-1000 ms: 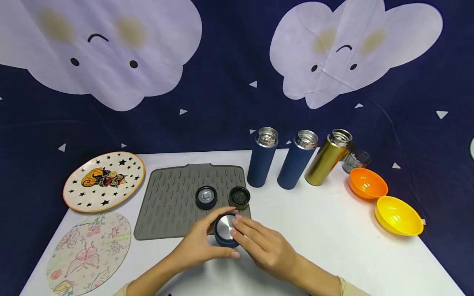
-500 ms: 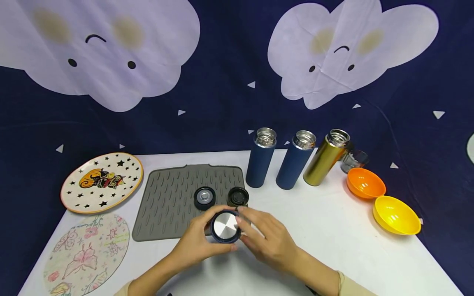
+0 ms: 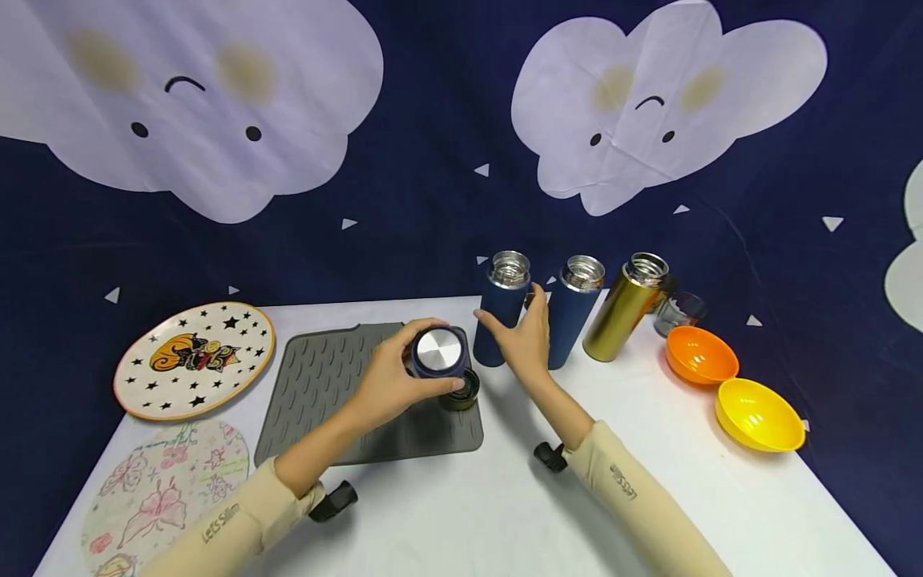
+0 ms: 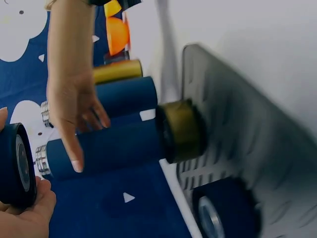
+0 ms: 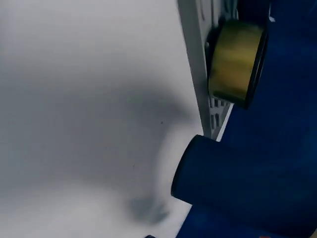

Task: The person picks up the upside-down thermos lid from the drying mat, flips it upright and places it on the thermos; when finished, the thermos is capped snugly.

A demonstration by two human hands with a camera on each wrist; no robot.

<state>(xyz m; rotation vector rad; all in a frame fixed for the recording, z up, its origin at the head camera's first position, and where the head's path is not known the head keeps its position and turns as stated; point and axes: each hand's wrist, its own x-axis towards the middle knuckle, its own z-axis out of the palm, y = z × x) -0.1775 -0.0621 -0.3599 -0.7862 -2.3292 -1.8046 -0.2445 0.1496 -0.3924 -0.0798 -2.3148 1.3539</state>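
From the head view, the left hand (image 3: 389, 381) grips a navy lid (image 3: 437, 351) with a steel top, lifted above the grey mat (image 3: 332, 385). Just under its fingers sits a gold lid (image 3: 461, 390). The right hand (image 3: 521, 340) reaches forward, fingers relaxed, touching the nearest navy flask (image 3: 502, 308).

Left wrist view: navy lid (image 4: 17, 166) pinched at the frame's edge, right hand (image 4: 74, 106) spread against the flask (image 4: 106, 148).

Right wrist view: flask base (image 5: 233, 181) close, gold lid (image 5: 237, 62) beyond; the hand itself is out of sight.

Three bottles (image 3: 570, 320) stand right of the mat (image 3: 339, 385); two bowls (image 3: 728, 385) sit further right.
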